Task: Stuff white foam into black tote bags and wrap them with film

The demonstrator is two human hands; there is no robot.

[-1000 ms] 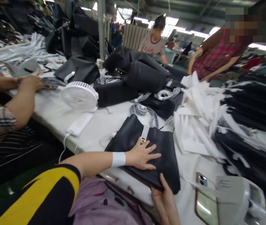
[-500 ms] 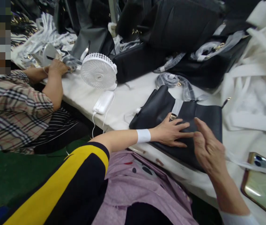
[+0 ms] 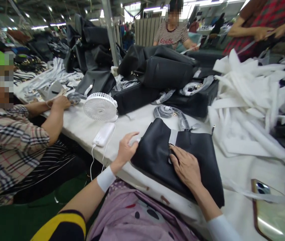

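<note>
A black handbag [image 3: 155, 150] lies flat on the white-covered table in front of me. A pale strip of wrap [image 3: 173, 137] runs down over its gold clasp [image 3: 170, 146]. My right hand [image 3: 186, 165] rests on the bag's front, fingers stretched out, their tips at the clasp. At the bag's left edge is my left hand [image 3: 127, 147], with thumb and forefinger apart; I cannot tell whether it touches the bag. Beyond the bag's top edge lies its plastic-wrapped strap [image 3: 182, 120], coiled at one end.
A white fan [image 3: 100, 108] and a power bank [image 3: 104, 134] with cables stand left. More black bags [image 3: 167, 72] are piled behind. White padding strips [image 3: 253, 110] heap up at right, above a phone [image 3: 273, 214]. A co-worker in a plaid shirt [image 3: 14, 140] works at left.
My left hand has moved off the bag's front to its left edge. The right hand has come down onto the bag by the clasp. The camera view has tilted up.
</note>
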